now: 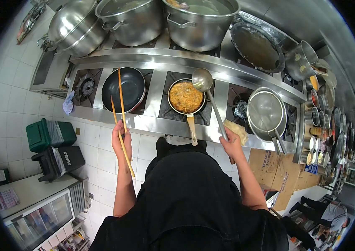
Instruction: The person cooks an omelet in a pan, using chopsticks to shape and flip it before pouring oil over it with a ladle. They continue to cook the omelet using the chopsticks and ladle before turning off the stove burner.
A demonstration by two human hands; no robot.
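Note:
Long wooden chopsticks [122,98] are in my left hand [121,140], their tips spread over a black wok pan [132,90] on the left burner. My right hand [232,145] grips the handle of a metal ladle [203,79]. The ladle's bowl hangs at the upper right edge of a small pan [192,118], which holds a browned, round, omelette-like food [185,97]. This pan sits on the middle burner, its handle pointing toward me. A pale cloth [237,130] lies on the stove edge beside my right hand.
Large steel pots [202,31] stand along the raised back shelf, with an oval tray [258,47] of dark liquid. A strainer [265,111] rests at the right. Small containers [312,144] line the far right. Bins [45,134] stand left; another person [332,214] is at lower right.

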